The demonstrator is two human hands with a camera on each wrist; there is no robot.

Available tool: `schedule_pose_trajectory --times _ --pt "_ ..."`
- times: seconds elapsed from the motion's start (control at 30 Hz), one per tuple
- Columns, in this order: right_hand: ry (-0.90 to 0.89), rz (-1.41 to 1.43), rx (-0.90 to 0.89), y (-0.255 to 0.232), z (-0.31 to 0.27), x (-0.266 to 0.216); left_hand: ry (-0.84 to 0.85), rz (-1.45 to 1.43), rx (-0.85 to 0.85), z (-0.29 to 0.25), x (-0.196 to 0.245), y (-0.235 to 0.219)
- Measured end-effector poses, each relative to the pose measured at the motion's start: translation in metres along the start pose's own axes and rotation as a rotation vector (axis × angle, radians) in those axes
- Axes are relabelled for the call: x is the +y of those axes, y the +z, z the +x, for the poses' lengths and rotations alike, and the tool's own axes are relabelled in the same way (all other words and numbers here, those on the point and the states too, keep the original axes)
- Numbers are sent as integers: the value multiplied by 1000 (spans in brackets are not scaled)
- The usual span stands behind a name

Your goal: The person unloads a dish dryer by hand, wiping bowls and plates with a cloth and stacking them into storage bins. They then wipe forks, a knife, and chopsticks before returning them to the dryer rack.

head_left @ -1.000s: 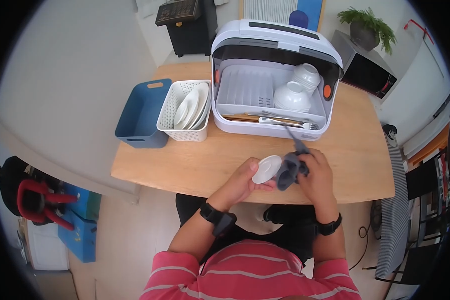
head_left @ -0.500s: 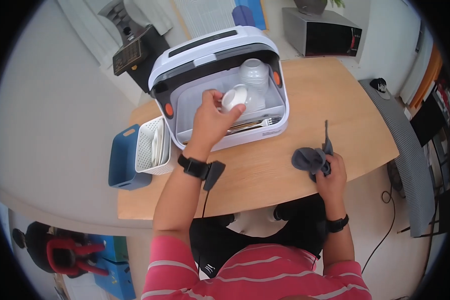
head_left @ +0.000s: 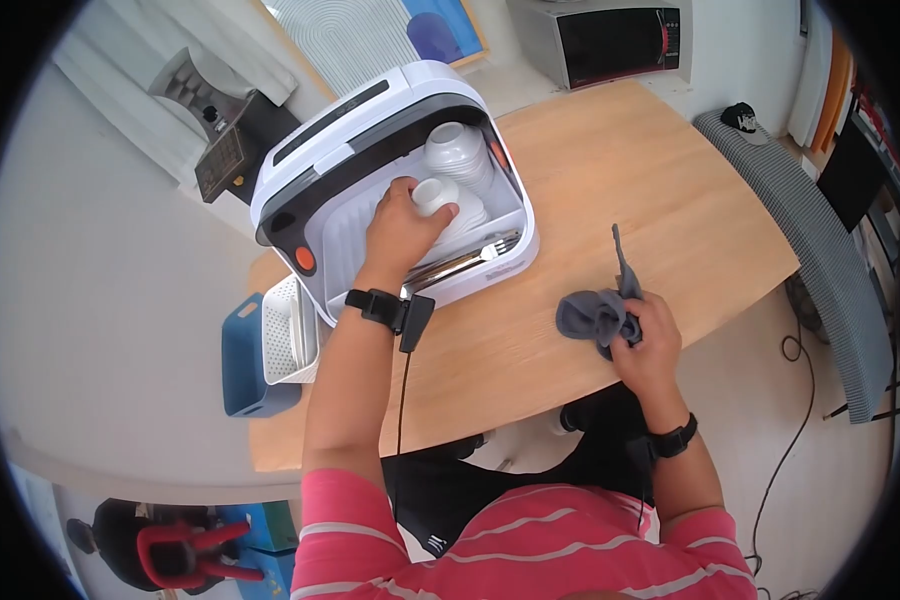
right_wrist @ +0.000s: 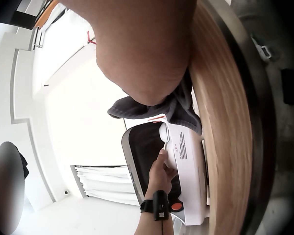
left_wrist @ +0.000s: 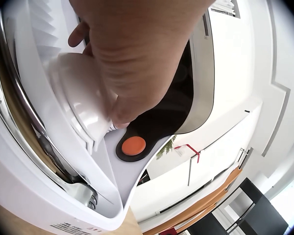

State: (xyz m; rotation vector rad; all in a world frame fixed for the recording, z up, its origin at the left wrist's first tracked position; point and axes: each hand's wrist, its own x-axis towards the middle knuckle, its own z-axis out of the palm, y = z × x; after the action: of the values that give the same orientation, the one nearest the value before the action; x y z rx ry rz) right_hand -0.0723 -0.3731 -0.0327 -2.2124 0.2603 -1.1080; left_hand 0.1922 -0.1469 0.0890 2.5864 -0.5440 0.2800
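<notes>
Fetching a dish for wiping seems the step in hand: the left hand [head_left: 402, 232] grips an upturned white bowl [head_left: 433, 196] inside the dish cabinet [head_left: 518, 258], the right hand [head_left: 652, 345] clasps a gray cloth [head_left: 595, 318], and lifting the bowl clear probably comes next.

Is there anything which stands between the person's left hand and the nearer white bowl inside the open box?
Nothing visible does: the left hand holds the white bowl directly by its upturned base. The cutlery lies nearer the person, but does not block the hand.
</notes>
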Motion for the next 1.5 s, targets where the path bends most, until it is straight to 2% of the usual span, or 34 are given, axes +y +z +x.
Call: schedule_pose_trajectory --times 0.07,0.33,0.57,0.63,0.73,0.77,0.83,0.87,0.9,0.97,1.0,1.07,1.13,1.23,1.3,1.37,1.43,1.5 --pt "3 -2 11 1 -2 3 -26 6 -22 -2 0 -3" --pt "7 1 0 1 -3 0 124 -184 -19 -17 -24 -9" --pt "1 2 5 2 -4 1 159 -215 51 -61 -46 -46" --pt "20 -6 -28 0 -7 6 101 -349 202 -81 -70 -70" --pt "43 -1 -64 2 -9 8 -131 -227 571 -104 -123 -109" --pt "52 -9 -49 2 -8 6 -147 -208 586 -113 -141 -123" --pt "4 20 -37 4 -5 1 -435 -42 481 -128 -174 -142" --pt "5 34 -36 4 -5 2 -417 30 408 -136 -183 -145" --pt "7 45 -35 4 -5 1 -425 32 412 -144 -191 -143" --pt "8 52 -53 4 -4 -4 -427 -78 173 -154 -195 -134" --pt "-10 40 -46 4 -3 -5 -480 -147 115 -154 -190 -133" --pt "-30 4 -34 1 -3 -6 -457 -119 121 -153 -194 -126" --pt "32 21 -48 2 -3 -8 -421 -101 126 -149 -196 -120" --pt "49 23 -79 1 -5 -3 -452 -147 92 -146 -192 -123" --pt "31 -4 -63 2 -5 -2 -456 48 76 -147 -194 -122" --pt "20 0 -57 2 -4 -4 -436 57 87 -147 -202 -118" --pt "9 -1 -56 3 -4 -5 -515 291 20 -146 -202 -119" --pt "1 -1 -49 3 -3 -6 -540 318 -13 -144 -198 -124"
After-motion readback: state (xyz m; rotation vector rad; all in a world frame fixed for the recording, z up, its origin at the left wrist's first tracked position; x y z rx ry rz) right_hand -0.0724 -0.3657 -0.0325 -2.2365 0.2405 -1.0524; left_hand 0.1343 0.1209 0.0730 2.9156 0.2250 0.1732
